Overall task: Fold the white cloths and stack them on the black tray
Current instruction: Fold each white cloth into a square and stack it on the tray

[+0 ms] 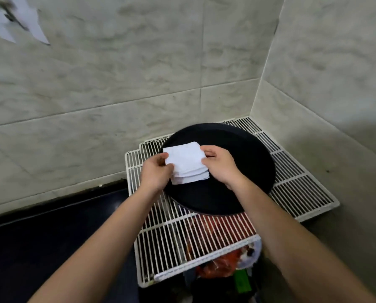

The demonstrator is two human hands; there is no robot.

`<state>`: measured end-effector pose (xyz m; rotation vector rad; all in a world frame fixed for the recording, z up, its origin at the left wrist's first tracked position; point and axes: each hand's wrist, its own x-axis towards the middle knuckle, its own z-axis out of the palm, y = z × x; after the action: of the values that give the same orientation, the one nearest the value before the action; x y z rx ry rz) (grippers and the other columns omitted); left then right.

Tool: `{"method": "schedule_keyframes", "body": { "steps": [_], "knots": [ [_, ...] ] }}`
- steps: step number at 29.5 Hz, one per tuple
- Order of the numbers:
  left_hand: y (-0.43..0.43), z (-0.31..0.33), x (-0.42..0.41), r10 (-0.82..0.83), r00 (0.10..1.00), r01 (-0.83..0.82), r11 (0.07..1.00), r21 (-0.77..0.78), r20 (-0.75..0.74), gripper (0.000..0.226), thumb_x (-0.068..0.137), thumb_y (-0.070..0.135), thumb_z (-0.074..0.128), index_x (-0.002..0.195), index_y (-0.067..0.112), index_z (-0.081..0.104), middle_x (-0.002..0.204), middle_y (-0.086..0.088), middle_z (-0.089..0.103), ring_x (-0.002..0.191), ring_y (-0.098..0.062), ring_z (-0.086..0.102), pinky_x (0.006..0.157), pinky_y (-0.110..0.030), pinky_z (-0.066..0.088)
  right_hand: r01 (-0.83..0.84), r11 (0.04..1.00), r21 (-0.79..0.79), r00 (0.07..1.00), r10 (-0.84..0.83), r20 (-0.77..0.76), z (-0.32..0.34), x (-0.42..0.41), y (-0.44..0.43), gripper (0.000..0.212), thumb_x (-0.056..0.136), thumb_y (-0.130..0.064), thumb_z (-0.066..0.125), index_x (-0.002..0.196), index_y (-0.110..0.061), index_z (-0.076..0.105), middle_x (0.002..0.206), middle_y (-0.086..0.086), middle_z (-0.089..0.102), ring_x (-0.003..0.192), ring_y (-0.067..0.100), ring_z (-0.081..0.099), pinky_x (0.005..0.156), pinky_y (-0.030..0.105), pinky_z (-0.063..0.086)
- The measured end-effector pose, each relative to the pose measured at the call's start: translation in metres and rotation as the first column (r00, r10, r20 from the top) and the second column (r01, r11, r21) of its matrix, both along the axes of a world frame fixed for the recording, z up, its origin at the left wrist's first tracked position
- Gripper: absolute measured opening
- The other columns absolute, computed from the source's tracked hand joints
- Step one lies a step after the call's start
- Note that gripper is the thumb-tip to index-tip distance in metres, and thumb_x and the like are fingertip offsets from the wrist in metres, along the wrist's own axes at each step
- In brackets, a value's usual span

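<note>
- Cloths (pixel 186 166): folded white stack, frame centre, on left part of tray (pixel 237 171).
- Left hand (pixel 156 173) pinches stack's left edge; right hand (pixel 220 164) pinches right edge.
- Tray sits on rack (pixel 291 184).

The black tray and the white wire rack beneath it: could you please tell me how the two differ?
The black tray is round and solid; the white wire rack is rectangular, an open grid. The rack is the wider one and bears the tray, while the tray bears the stack of folded white cloths. Both sit in the tiled corner.
</note>
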<state>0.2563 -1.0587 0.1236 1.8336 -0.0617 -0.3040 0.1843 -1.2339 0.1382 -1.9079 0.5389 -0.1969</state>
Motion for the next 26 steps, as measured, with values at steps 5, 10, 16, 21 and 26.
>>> {"method": "schedule_keyframes", "body": {
  "steps": [5, 10, 16, 21, 26],
  "knots": [
    [-0.011, -0.005, -0.004, -0.040, 0.993, 0.002, 0.946, 0.324, 0.110, 0.046, 0.087, 0.004, 0.063, 0.132, 0.004, 0.059, 0.123, -0.009, 0.065, 0.108, -0.024, 0.064, 0.098, -0.034, 0.050, -0.147, 0.982, -0.116, 0.986, 0.137, -0.092, -0.019, 0.008, -0.016, 0.045, 0.089, -0.006, 0.060, 0.133, -0.015, 0.061, 0.133, 0.000, 0.062, 0.107, 0.012, 0.061, 0.093, 0.023, 0.048],
    [-0.017, -0.003, -0.008, -0.126, 0.988, 0.068, 0.878, 0.474, 0.091, 0.049, 0.088, 0.004, 0.056, 0.138, 0.005, 0.054, 0.137, -0.013, 0.058, 0.124, -0.028, 0.055, 0.104, -0.030, 0.042, -0.208, 0.954, -0.216, 0.973, 0.180, -0.143, -0.025, 0.004, -0.023, 0.044, 0.087, -0.015, 0.063, 0.131, -0.017, 0.063, 0.130, 0.003, 0.063, 0.104, 0.014, 0.064, 0.093, 0.024, 0.048],
    [-0.001, 0.023, -0.020, -0.148, 0.961, 0.048, 0.920, 0.389, 0.232, 0.050, 0.094, 0.008, 0.056, 0.143, 0.005, 0.047, 0.143, -0.013, 0.053, 0.131, -0.028, 0.051, 0.109, -0.035, 0.040, -0.144, 0.940, -0.310, 0.990, 0.135, -0.049, -0.004, -0.006, -0.025, 0.042, 0.092, -0.021, 0.056, 0.133, -0.024, 0.058, 0.134, 0.001, 0.054, 0.112, 0.016, 0.059, 0.099, 0.036, 0.049],
    [0.057, 0.024, -0.057, -0.124, 0.859, -0.179, 0.836, 0.518, 0.497, 0.056, 0.101, 0.043, 0.042, 0.151, 0.020, 0.036, 0.159, -0.011, 0.029, 0.146, -0.028, 0.026, 0.119, -0.044, 0.023, -0.114, 0.856, -0.504, 0.977, 0.188, 0.099, 0.002, -0.016, 0.010, 0.053, 0.100, -0.035, 0.049, 0.150, -0.020, 0.039, 0.158, 0.006, 0.030, 0.143, 0.025, 0.031, 0.116, 0.038, 0.028],
    [0.135, 0.007, -0.104, -0.039, 0.850, -0.379, 0.647, 0.661, 0.525, 0.072, 0.095, 0.059, 0.023, 0.154, 0.020, 0.029, 0.163, -0.012, 0.017, 0.149, -0.031, 0.016, 0.119, -0.046, 0.019, -0.296, 0.724, -0.623, 0.898, 0.434, 0.077, -0.008, -0.012, 0.085, 0.066, 0.102, -0.052, 0.038, 0.158, -0.023, 0.019, 0.167, 0.010, 0.000, 0.153, 0.028, 0.001, 0.122, 0.046, 0.010]
  ]
}}
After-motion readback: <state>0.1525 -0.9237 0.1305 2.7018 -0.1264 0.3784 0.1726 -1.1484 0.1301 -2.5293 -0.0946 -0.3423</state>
